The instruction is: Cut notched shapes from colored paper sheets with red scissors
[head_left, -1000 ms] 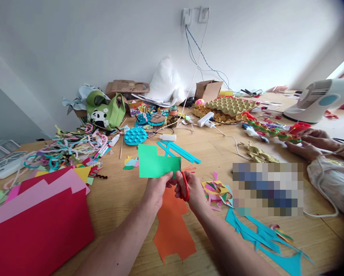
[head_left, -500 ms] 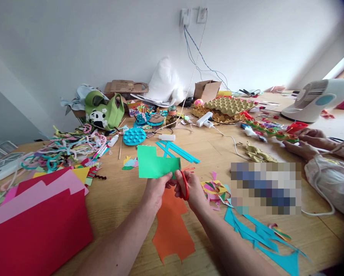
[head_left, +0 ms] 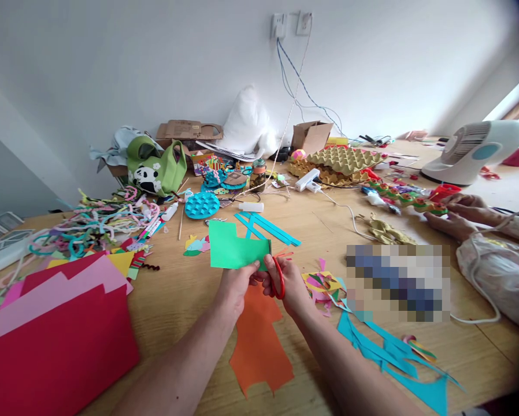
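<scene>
A sheet of green paper (head_left: 233,248) with a notch out of its upper right is pinched along its lower edge by my left hand (head_left: 237,283). My right hand (head_left: 285,283) grips the red-handled scissors (head_left: 279,278); their dark blades lie along the paper's right edge. The two hands are close together, their fingers nearly touching. Beneath them, an orange paper piece (head_left: 262,346) with cut-out edges lies on the wooden table (head_left: 185,346). Blue paper strips (head_left: 272,228) rest just beyond the green paper.
Red and pink sheets (head_left: 69,335) lie at left near a pipe-cleaner heap (head_left: 103,219). Blue offcuts (head_left: 393,358) and colourful scraps (head_left: 322,283) lie at right. Another person's hands (head_left: 463,214) work beside a white fan (head_left: 471,150). Egg trays (head_left: 346,159) and a green panda bag (head_left: 155,167) stand farther back.
The view has shifted very slightly. The scissors stay at the green paper's right edge, and both hands keep nearly the same position.
</scene>
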`<state>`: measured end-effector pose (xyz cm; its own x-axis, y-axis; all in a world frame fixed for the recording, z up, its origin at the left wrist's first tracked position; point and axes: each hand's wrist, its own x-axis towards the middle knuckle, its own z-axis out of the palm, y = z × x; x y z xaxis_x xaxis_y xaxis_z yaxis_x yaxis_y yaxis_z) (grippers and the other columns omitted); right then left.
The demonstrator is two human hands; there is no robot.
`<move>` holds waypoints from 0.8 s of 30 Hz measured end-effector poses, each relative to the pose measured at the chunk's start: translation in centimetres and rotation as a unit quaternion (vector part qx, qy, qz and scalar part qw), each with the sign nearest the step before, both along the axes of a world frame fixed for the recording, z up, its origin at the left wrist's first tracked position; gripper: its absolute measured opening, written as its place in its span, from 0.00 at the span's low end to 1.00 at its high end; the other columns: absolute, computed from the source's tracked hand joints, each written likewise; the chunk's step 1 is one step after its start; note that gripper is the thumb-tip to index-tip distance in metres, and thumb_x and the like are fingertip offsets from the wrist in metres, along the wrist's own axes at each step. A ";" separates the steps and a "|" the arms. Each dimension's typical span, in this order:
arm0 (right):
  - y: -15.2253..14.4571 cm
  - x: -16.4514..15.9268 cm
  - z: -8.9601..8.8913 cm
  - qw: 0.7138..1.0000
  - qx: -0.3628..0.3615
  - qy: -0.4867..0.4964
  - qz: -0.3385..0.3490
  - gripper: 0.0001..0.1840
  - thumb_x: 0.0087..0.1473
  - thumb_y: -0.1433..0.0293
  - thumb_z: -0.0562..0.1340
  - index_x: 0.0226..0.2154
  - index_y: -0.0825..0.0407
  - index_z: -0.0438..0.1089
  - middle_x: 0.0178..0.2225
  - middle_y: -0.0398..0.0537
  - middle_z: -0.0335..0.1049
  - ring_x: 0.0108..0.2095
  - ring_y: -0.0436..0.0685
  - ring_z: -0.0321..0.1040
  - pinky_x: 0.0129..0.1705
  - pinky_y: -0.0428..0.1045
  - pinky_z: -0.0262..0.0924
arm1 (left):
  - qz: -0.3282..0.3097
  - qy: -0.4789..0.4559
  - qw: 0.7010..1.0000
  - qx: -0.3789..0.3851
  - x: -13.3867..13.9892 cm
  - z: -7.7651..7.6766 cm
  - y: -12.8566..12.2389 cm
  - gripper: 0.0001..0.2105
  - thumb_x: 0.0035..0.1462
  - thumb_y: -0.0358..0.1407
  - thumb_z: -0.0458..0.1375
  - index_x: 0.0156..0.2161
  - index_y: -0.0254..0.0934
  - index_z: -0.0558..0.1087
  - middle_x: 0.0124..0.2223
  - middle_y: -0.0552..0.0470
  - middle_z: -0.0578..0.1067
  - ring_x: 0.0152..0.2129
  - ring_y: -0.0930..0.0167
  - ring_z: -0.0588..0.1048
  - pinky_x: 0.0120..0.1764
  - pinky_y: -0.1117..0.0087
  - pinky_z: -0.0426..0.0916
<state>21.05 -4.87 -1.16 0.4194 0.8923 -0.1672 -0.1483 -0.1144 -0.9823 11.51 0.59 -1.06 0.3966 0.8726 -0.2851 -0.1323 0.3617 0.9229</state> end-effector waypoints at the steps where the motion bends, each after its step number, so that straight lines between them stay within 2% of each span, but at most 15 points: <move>1: 0.0 0.0 0.0 1.000 0.001 0.003 0.000 0.26 0.43 0.47 0.61 0.21 0.51 0.56 0.11 0.37 0.62 0.10 0.47 0.60 0.11 0.40 0.48 | -0.002 -0.001 1.000 -0.002 0.0 0.0 0.0 0.07 0.40 0.36 0.61 0.22 0.33 0.72 0.19 0.49 0.74 0.17 0.72 0.70 0.25 0.71 0.58; 9: -0.1 0.0 0.0 1.000 -0.011 0.010 0.004 0.26 0.45 0.46 0.58 0.21 0.52 0.57 0.10 0.37 0.60 0.09 0.46 0.58 0.12 0.41 0.47 | 0.011 0.001 1.000 -0.022 0.1 -0.2 0.0 0.08 0.38 0.37 0.63 0.22 0.32 0.73 0.20 0.48 0.75 0.19 0.70 0.72 0.25 0.70 0.60; 14: -0.1 0.3 0.0 1.000 0.016 0.013 0.000 0.26 0.49 0.47 0.56 0.18 0.52 0.58 0.10 0.39 0.58 0.10 0.46 0.54 0.13 0.42 0.48 | 0.026 0.014 0.998 -0.048 0.1 0.1 0.3 0.07 0.37 0.35 0.63 0.23 0.31 0.74 0.20 0.47 0.75 0.17 0.72 0.71 0.25 0.71 0.61; 16: 0.1 0.8 0.0 0.999 0.029 0.041 -0.017 0.27 0.49 0.46 0.55 0.18 0.52 0.60 0.09 0.39 0.57 0.11 0.46 0.54 0.13 0.43 0.48 | 0.042 0.007 0.997 -0.064 -0.2 0.5 0.8 0.07 0.36 0.34 0.63 0.22 0.31 0.73 0.20 0.47 0.75 0.17 0.73 0.71 0.25 0.72 0.61; 20: 0.6 2.6 -0.1 0.987 0.067 0.106 -0.098 0.27 0.46 0.44 0.57 0.20 0.52 0.61 0.12 0.38 0.56 0.12 0.45 0.53 0.13 0.43 0.47 | 0.100 -0.018 0.993 -0.059 -1.1 1.4 2.2 0.05 0.37 0.32 0.62 0.21 0.31 0.72 0.19 0.48 0.74 0.17 0.73 0.71 0.24 0.73 0.61; 24: 0.8 4.2 -0.2 0.976 0.091 0.157 -0.124 0.26 0.43 0.45 0.60 0.18 0.50 0.58 0.13 0.37 0.56 0.12 0.44 0.52 0.13 0.43 0.49 | 0.122 -0.033 0.991 -0.049 -1.7 2.0 3.2 0.04 0.39 0.30 0.60 0.20 0.31 0.70 0.19 0.49 0.73 0.16 0.74 0.71 0.24 0.73 0.61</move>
